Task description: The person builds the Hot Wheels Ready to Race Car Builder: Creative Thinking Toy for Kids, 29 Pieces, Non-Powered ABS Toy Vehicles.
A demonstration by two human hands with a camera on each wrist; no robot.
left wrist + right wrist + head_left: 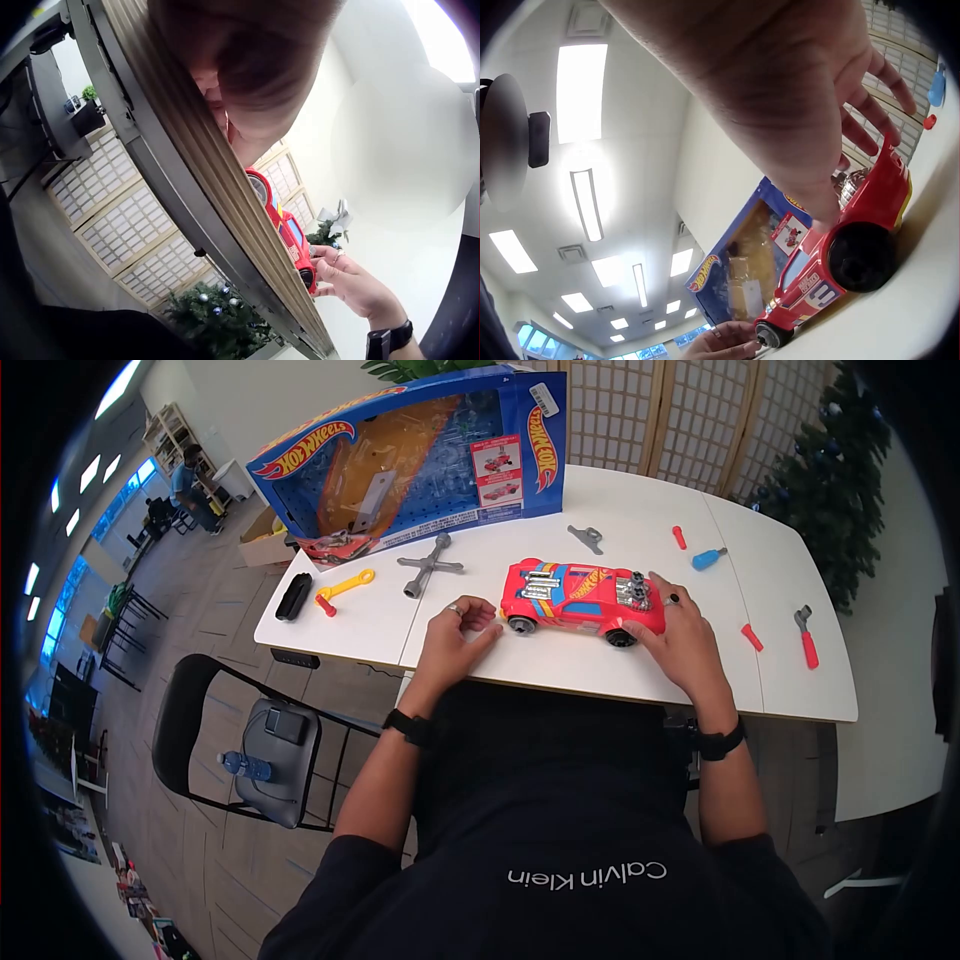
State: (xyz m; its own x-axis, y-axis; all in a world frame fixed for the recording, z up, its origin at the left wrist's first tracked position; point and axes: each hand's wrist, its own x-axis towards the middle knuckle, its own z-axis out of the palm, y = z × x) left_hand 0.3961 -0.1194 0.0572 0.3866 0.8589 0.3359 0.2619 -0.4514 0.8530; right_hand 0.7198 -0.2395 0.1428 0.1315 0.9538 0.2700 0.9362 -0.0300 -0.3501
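A red toy car with blue windows, silver engine parts and black wheels stands on the white table, its side facing me. My right hand holds the engine end, thumb on the near side and fingers reaching across the back; in the right wrist view the thumb presses just above the large wheel. At the other end rests my left hand, fingers loosely bent on the tabletop, fingertips close to the smaller wheel. In the left wrist view, the car shows partly beyond the table edge.
Behind stands a blue Hot Wheels box. Left lie a grey cross wrench, yellow wrench, red bolt and black part. A grey piece, blue tool and red-handled tool lie farther right.
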